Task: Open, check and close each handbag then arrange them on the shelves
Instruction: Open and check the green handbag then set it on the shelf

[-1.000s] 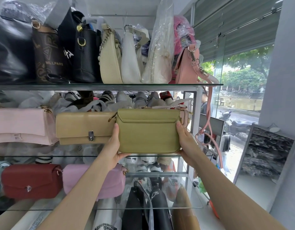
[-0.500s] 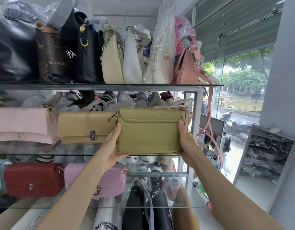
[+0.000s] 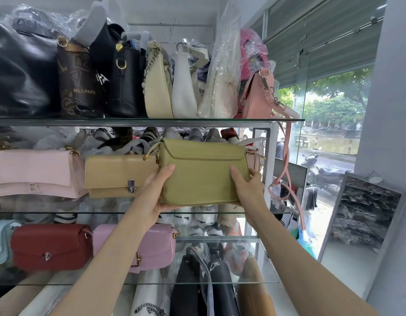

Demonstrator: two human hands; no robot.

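Two bare forearms reached up from below toward the olive-green handbag [image 3: 204, 172], which I took as the mark for everything else. The left hand [image 3: 155, 193] gripped the bag's left end, thumb laid up the face and fingers curled under the bottom corner. The right hand [image 3: 247, 187] gripped the right end, thumb on the face, the other fingers wrapped behind. The bag was upright, its flap closed, at the level of the middle glass shelf [image 3: 49, 212], its base just above the shelf's front edge; whether it touched the glass I could not tell.

Just left of the green bag, partly behind its end, sat a tan handbag [image 3: 120, 176] with a metal clasp, and left of that a pale pink handbag [image 3: 35, 172]. Below the green bag and to the left, one shelf down, a lilac handbag [image 3: 161, 245] stood beside a dark red handbag [image 3: 51, 246].

Above the green bag, on the top glass shelf [image 3: 151, 120], a cream bag [image 3: 157, 87], a white bag [image 3: 183, 90] and a black bag [image 3: 126, 83] stood in a tight row. Up and to the right of the green bag, a salmon-pink bag [image 3: 258, 96] sat at that shelf's end, its strap [image 3: 286, 156] hanging down past the green bag's right side.
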